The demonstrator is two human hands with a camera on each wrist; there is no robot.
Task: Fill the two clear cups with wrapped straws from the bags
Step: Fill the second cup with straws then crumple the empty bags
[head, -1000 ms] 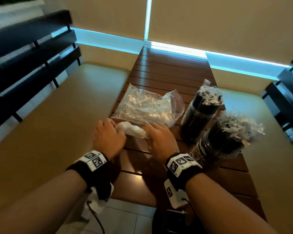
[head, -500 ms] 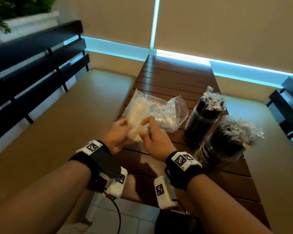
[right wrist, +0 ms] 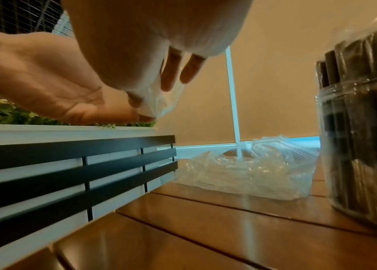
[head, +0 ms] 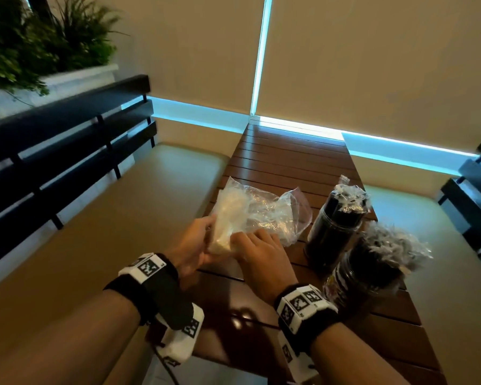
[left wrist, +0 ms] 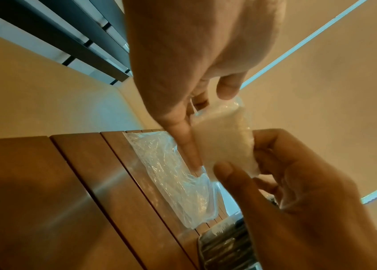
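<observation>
Our left hand (head: 190,245) and right hand (head: 257,250) both pinch a folded clear bag (head: 228,220), lifted off the counter (head: 295,162). Behind it lies a crumpled empty bag (head: 278,215). To the right stand two clear cups (head: 332,234) packed with dark wrapped straws (head: 350,201).

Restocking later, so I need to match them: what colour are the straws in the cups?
Black straws, clearest in the right wrist view.

Table (head: 286,162): slatted wood, glossy varnish. Bags (head: 264,215): thin clear plastic, crinkled, shiny. Cups (head: 331,240): clear smooth plastic. Bench seat (head: 122,218): smooth, matt.
</observation>
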